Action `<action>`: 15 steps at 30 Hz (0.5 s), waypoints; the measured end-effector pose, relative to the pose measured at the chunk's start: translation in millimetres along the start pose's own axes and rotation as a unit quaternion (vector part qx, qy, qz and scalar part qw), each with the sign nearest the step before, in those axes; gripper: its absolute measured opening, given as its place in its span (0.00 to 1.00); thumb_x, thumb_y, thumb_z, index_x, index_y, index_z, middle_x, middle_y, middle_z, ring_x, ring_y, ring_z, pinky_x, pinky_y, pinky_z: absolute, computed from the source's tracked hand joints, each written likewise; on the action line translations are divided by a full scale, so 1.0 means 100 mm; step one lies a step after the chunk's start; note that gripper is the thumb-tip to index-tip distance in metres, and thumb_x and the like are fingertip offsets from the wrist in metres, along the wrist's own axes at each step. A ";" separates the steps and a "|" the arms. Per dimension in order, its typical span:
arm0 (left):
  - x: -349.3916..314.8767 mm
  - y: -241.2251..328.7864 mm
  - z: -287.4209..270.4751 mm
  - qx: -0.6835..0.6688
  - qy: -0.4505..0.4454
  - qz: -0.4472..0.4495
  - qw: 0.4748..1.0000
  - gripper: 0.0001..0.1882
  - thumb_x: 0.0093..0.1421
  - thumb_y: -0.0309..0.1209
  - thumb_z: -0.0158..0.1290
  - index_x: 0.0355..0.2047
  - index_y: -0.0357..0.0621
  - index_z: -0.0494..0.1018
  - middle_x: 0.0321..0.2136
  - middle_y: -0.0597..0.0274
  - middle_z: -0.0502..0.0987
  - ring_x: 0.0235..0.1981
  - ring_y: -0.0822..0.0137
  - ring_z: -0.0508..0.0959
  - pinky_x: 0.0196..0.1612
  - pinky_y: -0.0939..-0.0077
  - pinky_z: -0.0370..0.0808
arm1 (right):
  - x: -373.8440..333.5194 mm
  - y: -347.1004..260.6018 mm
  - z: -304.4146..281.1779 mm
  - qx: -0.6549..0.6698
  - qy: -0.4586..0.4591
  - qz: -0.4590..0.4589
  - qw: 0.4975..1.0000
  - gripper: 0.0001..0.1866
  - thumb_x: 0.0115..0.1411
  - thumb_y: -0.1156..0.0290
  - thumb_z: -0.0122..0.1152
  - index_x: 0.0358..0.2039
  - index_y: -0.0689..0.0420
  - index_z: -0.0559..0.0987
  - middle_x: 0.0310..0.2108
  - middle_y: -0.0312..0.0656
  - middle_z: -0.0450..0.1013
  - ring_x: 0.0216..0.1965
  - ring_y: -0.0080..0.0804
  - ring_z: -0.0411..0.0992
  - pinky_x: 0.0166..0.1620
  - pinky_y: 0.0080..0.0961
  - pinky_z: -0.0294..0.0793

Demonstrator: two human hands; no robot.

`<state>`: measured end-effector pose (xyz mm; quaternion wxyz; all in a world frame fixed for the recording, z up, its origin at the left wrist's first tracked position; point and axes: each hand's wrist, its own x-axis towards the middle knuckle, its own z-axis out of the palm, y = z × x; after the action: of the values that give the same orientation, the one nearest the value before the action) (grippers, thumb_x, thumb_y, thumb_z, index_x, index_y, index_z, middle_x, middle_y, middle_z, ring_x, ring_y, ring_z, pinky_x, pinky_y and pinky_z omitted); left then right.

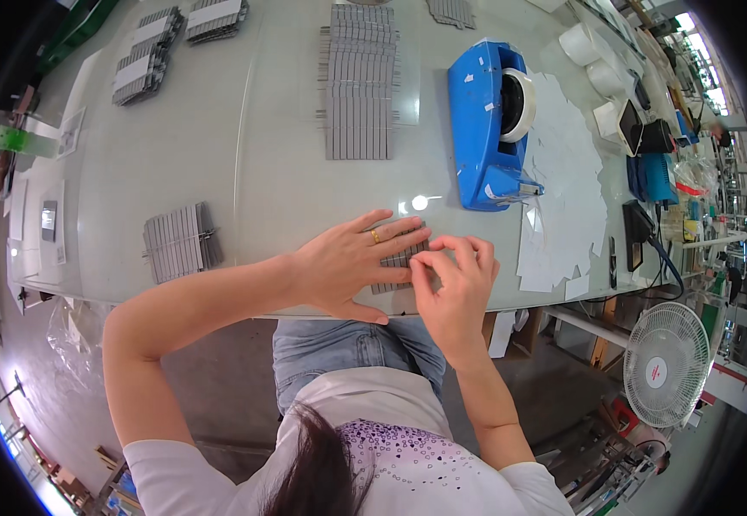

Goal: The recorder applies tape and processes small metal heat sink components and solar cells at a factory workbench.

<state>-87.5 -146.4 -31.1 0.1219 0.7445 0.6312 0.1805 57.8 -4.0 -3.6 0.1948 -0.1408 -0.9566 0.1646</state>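
Nothing in view could be read outright. On the white fan (673,351), at the right, the round badge (658,379) at the hub carried red print (655,371), but the characters were too small and blurred to make out. White slips (135,72) lay across the grey bundles (219,28) at the far left of the bench (279,112); whether they bore writing could not be told. Small white patches (468,77) stuck to the blue tape dispenser (475,129) showed no legible lettering.

A white short-sleeved top (399,492) with purple speckles (391,437) is worn with blue jeans (326,346) and a gold-coloured ring (375,236).
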 end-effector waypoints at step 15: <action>-0.03 0.06 0.04 0.031 -0.048 -0.019 0.998 0.42 0.57 0.60 0.50 0.62 0.41 0.64 0.69 0.49 0.52 0.71 0.53 0.47 0.70 0.51 0.45 | -0.15 -0.29 0.18 0.109 -0.002 -0.016 0.994 0.04 0.51 0.68 0.64 0.25 0.51 0.77 0.34 0.32 0.71 0.41 0.36 0.67 0.42 0.37 0.64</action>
<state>-80.6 -150.8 -32.4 0.1323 0.7434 0.6439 0.1231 57.8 -39.8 -13.4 0.2098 -0.1026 -0.9354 0.2654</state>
